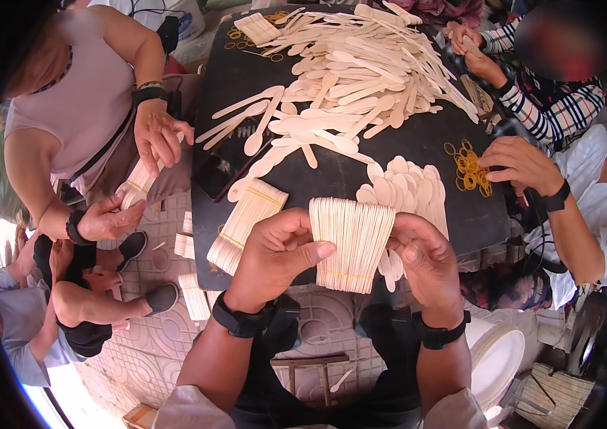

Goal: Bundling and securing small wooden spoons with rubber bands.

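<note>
Between my hands, in front of the table's near edge, is a thick bundle of flat wooden spoons (350, 247), with a yellow rubber band round its lower part. My left hand (271, 250) grips its left side, thumb laid across the front. Closed on the opposite side is my right hand (425, 261), its fingers partly hidden behind the bundle. A second banded bundle (257, 207) lies on the table beside my left hand. Just beyond the held bundle, loose wooden spoons (407, 186) lie overlapping.
A large heap of wooden spoons (368, 68) covers the far part of the black table (432, 139). One person's hand (521, 168) reaches toward yellow rubber bands (469, 168) at right. At left, another person holds a spoon bundle (137, 182). More bundles (193, 294) sit below the table's left edge.
</note>
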Available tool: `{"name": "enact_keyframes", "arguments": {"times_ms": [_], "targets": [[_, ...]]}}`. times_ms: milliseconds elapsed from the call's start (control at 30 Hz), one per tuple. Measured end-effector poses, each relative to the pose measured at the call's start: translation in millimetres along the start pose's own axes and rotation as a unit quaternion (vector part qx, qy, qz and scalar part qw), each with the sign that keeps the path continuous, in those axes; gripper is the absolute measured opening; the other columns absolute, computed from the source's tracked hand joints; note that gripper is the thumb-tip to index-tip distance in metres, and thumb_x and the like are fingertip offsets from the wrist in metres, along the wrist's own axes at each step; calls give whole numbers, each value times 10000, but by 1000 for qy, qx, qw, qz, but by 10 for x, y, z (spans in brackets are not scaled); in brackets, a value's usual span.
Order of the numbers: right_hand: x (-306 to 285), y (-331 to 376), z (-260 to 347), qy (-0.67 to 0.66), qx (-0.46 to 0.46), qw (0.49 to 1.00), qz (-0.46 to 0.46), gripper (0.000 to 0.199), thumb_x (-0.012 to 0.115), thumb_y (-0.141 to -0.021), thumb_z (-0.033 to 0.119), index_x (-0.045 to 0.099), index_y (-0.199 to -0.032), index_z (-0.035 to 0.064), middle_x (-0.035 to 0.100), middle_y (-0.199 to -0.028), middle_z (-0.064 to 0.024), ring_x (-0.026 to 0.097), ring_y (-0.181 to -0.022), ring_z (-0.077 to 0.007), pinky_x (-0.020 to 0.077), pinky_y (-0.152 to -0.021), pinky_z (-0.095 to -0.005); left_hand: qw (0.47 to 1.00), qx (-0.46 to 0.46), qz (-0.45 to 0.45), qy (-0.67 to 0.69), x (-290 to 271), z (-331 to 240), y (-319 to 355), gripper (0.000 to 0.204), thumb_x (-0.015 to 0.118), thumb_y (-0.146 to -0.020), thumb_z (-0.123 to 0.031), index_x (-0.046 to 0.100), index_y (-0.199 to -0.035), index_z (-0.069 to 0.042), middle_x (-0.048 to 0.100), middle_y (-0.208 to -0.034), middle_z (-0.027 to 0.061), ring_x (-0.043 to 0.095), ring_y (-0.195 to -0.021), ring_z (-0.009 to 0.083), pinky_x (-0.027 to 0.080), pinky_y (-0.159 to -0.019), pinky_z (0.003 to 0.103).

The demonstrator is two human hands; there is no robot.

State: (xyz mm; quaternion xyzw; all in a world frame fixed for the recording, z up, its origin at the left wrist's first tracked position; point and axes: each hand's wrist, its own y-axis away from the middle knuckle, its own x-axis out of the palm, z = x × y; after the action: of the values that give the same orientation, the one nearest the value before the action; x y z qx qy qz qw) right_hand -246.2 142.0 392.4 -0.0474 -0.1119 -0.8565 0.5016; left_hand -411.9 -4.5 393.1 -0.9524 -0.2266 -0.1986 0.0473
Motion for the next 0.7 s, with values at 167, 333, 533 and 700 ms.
{"name": "enact_keyframes", "arguments": {"times_ms": [167, 333, 533, 700], "targets": [[124, -16, -84, -288, 14, 947, 144, 870, 741, -703, 366, 347, -1344, -69, 448, -1339, -170, 441, -1238, -238, 326, -1031, -339, 983, -142, 96, 65, 79, 36, 64, 214, 625, -847, -12, 599, -1056, 26, 639, -984, 51, 585, -902, 84, 484, -784, 240], [144, 38, -62, -287, 42, 939, 187, 989, 774, -572, 360, 341, -1352, -69, 383, -1390, -187, 439, -1244, -249, 298, -1050, -331, 972, -144, 173, 67, 87, 117, 86, 272, 639, -835, -14, 599, -1102, 12, 641, -992, 35, 579, -885, 78, 458, -808, 247], [198, 70, -11, -271, 49, 942, 189, 948, 764, -507, 285, 411, -1328, -32, 359, -1407, -180, 329, -1321, -300, 272, -1063, -366, 966, -168, 174, 96, 74, 124, 102, 299, 664, -800, 11, 604, -1093, 23, 642, -1002, 44, 599, -922, 115, 465, -837, 274], [252, 67, 73, -47, -125, 979, 154, 820, 782, -501, 235, 507, -1228, -24, 437, -1316, -204, 441, -1240, -313, 307, -1047, -401, 967, -169, 185, 54, 42, 36, 88, 379, 673, -789, 17, 566, -1153, 20, 620, -1054, 60, 568, -971, 128, 432, -890, 294]]}}
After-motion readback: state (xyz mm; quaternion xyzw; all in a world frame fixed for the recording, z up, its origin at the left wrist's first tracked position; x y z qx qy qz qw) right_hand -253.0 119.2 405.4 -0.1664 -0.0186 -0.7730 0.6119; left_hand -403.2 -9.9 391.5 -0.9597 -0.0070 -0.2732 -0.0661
